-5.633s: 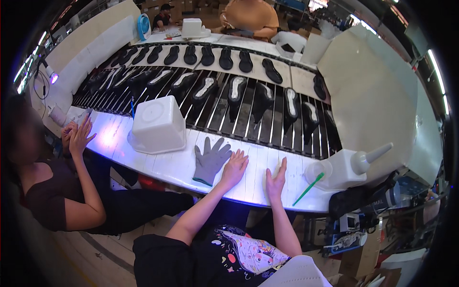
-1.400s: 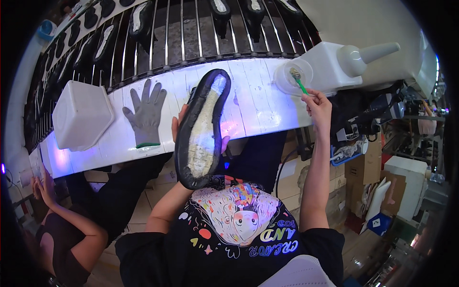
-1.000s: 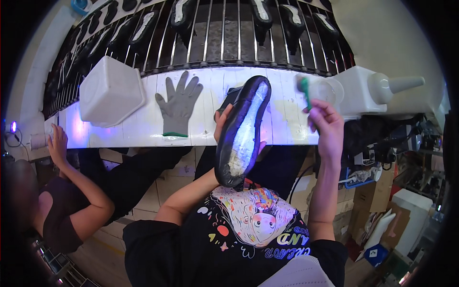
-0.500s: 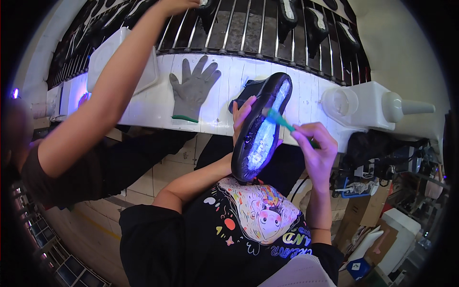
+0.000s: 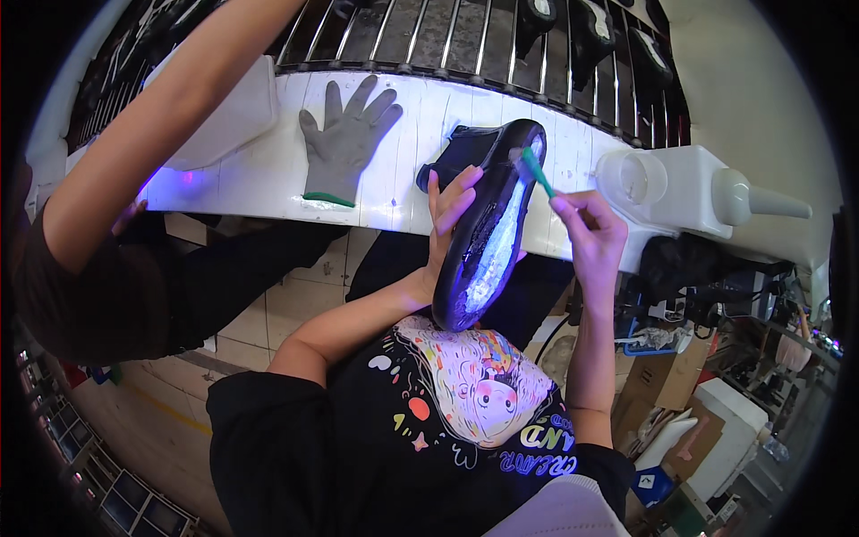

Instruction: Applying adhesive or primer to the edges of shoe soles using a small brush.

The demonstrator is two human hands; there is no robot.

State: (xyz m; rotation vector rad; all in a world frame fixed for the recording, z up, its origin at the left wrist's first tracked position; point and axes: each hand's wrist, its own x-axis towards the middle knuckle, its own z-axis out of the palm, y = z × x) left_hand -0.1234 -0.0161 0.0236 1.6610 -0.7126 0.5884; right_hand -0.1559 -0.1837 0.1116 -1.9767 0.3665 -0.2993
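Observation:
A black boot (image 5: 459, 268) is tilted with its underside up, its shaft lying on the far side by the white bench. My left hand (image 5: 452, 206) is closed round its side, fingers along the edge, part of the palm hidden behind it. Down the middle of the underside runs a whitish strip, lit bluish, with a dark, wet-looking rim around it. In my right hand (image 5: 598, 231) is a small green-handled brush (image 5: 539, 172). Its bristles touch the underside near the boot's far end.
A grey glove (image 5: 344, 148) with a green cuff lies on the white bench (image 5: 394, 192). At right stand a white bottle (image 5: 707, 183) with a spout and a round cup (image 5: 631, 177). Beyond, a metal-bar rack (image 5: 447, 40) carries several shoes. A co-worker's arm (image 5: 170, 116) reaches across at left.
The brush has moved from the middle of the underside up toward its far end. My left hand keeps its hold on the boot. The co-worker's hand has left the view at the top.

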